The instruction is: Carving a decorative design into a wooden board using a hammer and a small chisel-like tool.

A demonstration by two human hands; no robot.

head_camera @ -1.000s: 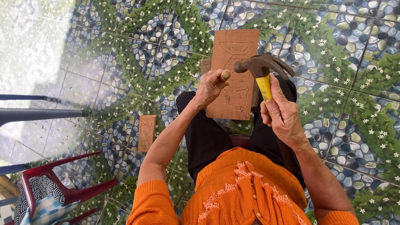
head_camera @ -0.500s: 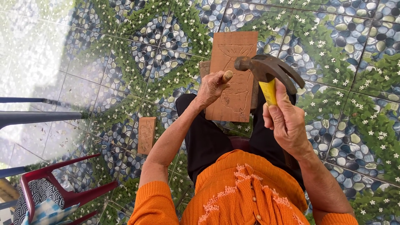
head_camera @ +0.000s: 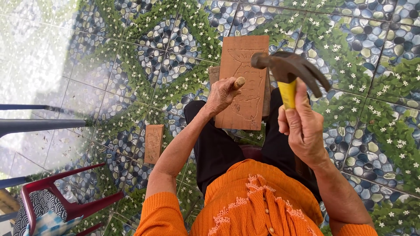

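1. Head view, looking straight down over my orange top: my left hand [head_camera: 224,94] is curled tight around a wooden-handled chisel [head_camera: 238,82], whose butt end sticks up out of my fist. I judge the grip is that snug so the tool stays planted on the line I am cutting.

2. Chisel and fist sit on a brown wooden board [head_camera: 244,83] with a figure carved in outline. The board lies across my knees, over my black trousers, with another board [head_camera: 213,74] showing at its left edge, which brings the work close under my eyes.

3. My right hand [head_camera: 304,129] wraps its fingers closed around the yellow handle of a claw hammer [head_camera: 288,70]. The dark head hangs above the board, just right of the chisel's butt and apart from it.

4. My left forearm reaches forward with the elbow bent. My right wrist is cocked upward, thumb along the handle.

5. A smaller carved board [head_camera: 153,143] lies on the pebble-patterned floor tiles [head_camera: 372,39] to my left, well apart. A red chair [head_camera: 65,205] stands at the lower left.
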